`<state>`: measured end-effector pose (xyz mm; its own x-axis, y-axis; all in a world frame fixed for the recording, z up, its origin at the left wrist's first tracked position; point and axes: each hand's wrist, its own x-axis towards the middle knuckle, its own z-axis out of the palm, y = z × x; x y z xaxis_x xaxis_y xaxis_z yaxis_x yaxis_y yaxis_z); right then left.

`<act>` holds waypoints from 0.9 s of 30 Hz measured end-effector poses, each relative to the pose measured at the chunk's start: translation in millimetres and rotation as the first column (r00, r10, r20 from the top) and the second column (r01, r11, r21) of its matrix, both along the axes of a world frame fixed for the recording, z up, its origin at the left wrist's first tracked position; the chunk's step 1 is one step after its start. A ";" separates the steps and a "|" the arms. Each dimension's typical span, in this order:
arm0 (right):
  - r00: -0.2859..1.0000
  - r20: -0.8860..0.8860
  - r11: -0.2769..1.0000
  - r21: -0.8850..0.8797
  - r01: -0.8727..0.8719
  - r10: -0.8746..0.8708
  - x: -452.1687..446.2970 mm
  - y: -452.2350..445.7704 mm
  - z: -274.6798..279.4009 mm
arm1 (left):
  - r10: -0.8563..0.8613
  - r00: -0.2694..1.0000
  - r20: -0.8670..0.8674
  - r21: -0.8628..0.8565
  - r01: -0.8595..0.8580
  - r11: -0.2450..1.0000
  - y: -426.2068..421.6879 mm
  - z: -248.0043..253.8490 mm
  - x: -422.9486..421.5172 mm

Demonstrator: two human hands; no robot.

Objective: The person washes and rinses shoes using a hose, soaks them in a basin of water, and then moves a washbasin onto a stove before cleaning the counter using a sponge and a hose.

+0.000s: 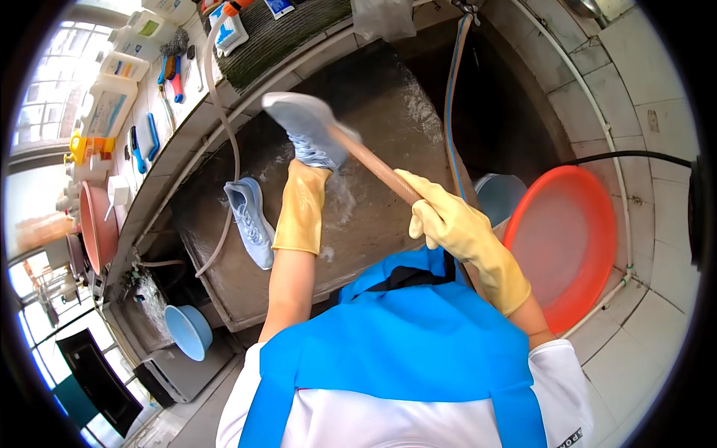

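Observation:
A light blue shoe (pixel 302 119), its pale sole turned up and outward, is held above the stone slab (pixel 366 201). My left hand (pixel 302 198), in a yellow rubber glove, reaches up to the shoe's opening; its fingers are hidden in or behind the shoe. In my right hand (pixel 441 213), also gloved, is a pinkish-brown hose (pixel 381 172). The hose's far end lies against the side of the raised shoe, where it looks blurred. A second light blue shoe (pixel 250 222) rests on the slab to the left of my left forearm.
A red basin (pixel 564 246) and a grey bucket (pixel 499 198) stand at the right. A blue-striped hose (pixel 452 104) hangs at the slab's right edge. Bottles (pixel 108 101) and brushes (pixel 147 142) line the left ledge. A blue basin (pixel 188 332) sits lower left.

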<state>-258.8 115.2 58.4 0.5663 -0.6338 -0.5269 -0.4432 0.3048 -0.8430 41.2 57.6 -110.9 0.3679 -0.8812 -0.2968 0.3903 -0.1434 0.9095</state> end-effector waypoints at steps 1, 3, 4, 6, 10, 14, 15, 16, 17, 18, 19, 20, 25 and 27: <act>1.000 0.005 1.000 0.004 0.013 -0.013 -2.1 2.7 -1.5 | -0.014 1.000 -0.009 -0.013 0.014 1.000 1.9 3.1 3.6; 0.997 -0.072 0.999 0.000 -0.033 0.033 -5.9 7.7 -4.3 | -0.027 1.000 -0.015 -0.022 0.027 0.999 5.2 7.9 10.7; 0.997 -0.068 1.000 0.000 -0.023 0.023 -6.3 9.3 -4.7 | -0.029 0.999 -0.014 -0.028 0.029 0.999 7.8 10.0 14.8; 0.988 -0.140 0.998 0.021 -0.067 0.069 -6.8 11.0 -5.1 | -0.035 0.999 -0.001 -0.036 0.035 0.999 11.9 14.2 20.8; 0.992 -0.035 0.981 -0.151 -0.121 0.117 9.0 13.2 -13.4 | -0.027 1.000 0.012 -0.036 0.028 0.999 18.4 19.7 24.4; 0.981 0.104 0.764 -0.642 -0.061 0.167 35.3 16.9 -19.3 | -0.032 0.999 0.035 -0.041 0.033 0.999 19.6 24.5 23.9; 0.979 0.105 0.702 -0.711 -0.050 0.176 40.3 17.0 -15.9 | -0.032 0.999 0.039 -0.041 0.034 0.999 19.0 25.1 22.8; 0.978 0.063 0.672 -0.735 -0.091 0.201 40.7 18.8 -16.9 | -0.035 0.998 0.043 -0.046 0.037 0.998 19.3 26.1 23.1; 0.974 0.019 0.641 -0.755 -0.135 0.227 40.8 20.2 -17.5 | -0.032 0.998 0.045 -0.044 0.034 0.998 20.1 26.2 23.3; 0.979 0.050 0.802 -0.583 -0.132 0.198 37.0 17.7 -5.0 | -0.029 0.999 0.045 -0.048 0.031 0.998 21.2 27.7 23.4; 0.978 0.053 0.803 -0.581 -0.133 0.200 33.9 18.5 -8.5 | -0.025 0.998 0.051 -0.050 0.027 0.998 23.0 28.9 24.5; 0.985 0.023 0.843 -0.520 -0.135 0.172 26.9 19.6 -15.3 | -0.020 0.998 0.054 -0.050 0.022 0.999 23.3 29.0 25.0; 0.983 -0.126 0.919 -0.356 -0.167 0.130 -1.7 21.0 -24.1 | 0.010 0.998 0.066 -0.049 -0.007 0.999 34.2 32.3 29.3; 0.983 -0.113 0.898 -0.402 -0.179 0.145 2.1 26.4 -30.3 | 0.020 0.997 0.072 -0.050 -0.016 0.999 38.3 33.5 30.2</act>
<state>-256.7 141.7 28.2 0.6473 -0.7058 -0.2878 -0.5263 -0.1408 -0.8386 71.4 95.9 -77.4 0.4028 -0.8871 -0.2253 0.3256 -0.0912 0.9411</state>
